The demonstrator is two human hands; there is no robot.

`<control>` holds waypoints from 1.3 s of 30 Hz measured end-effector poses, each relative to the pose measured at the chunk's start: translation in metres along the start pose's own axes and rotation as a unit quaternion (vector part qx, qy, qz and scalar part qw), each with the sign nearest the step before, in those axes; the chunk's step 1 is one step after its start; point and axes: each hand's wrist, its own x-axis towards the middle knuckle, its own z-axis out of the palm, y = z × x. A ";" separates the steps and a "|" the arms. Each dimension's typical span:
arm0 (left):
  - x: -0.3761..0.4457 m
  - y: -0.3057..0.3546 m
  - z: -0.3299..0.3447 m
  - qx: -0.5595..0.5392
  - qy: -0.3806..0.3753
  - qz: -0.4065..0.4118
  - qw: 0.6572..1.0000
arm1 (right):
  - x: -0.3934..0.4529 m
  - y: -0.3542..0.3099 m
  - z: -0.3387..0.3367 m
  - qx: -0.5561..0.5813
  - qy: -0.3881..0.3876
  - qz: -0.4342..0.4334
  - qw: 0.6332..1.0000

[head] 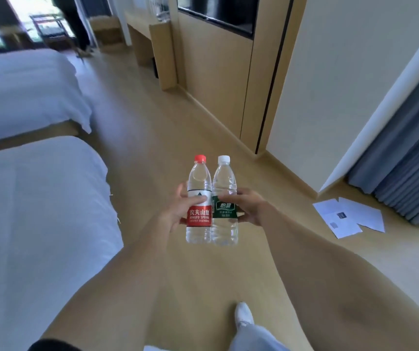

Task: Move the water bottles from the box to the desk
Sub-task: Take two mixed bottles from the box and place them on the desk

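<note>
Two clear water bottles are held upright side by side in front of me, above the wooden floor. My left hand (178, 211) grips the red-capped bottle with the red and white label (199, 188). My right hand (249, 207) grips the white-capped bottle with the green label (224, 183). The two bottles touch each other. A wooden desk (140, 24) stands far ahead along the right wall. No box is in view.
Two beds with white sheets (26, 211) fill the left side. A wooden wall panel with a dark screen (218, 72) runs along the right. White papers (347, 216) lie on the floor by grey curtains (406, 173). My white shoe (243, 312) shows below.
</note>
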 end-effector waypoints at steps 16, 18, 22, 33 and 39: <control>0.122 0.070 -0.019 -0.061 0.130 0.014 0.989 | 0.173 -0.104 -0.024 -0.053 -0.123 0.003 0.991; 0.145 0.077 -0.030 -0.057 0.128 0.015 0.990 | 0.197 -0.116 -0.021 -0.054 -0.123 0.007 0.991; 0.202 0.096 -0.055 -0.060 0.124 0.016 0.990 | 0.253 -0.146 -0.013 -0.064 -0.119 0.007 0.991; 0.373 0.194 -0.166 -0.062 0.064 0.034 0.995 | 0.421 -0.269 0.039 -0.032 -0.089 0.007 0.995; 0.442 0.235 -0.210 -0.063 0.055 0.037 0.996 | 0.491 -0.321 0.059 -0.024 -0.087 0.005 0.996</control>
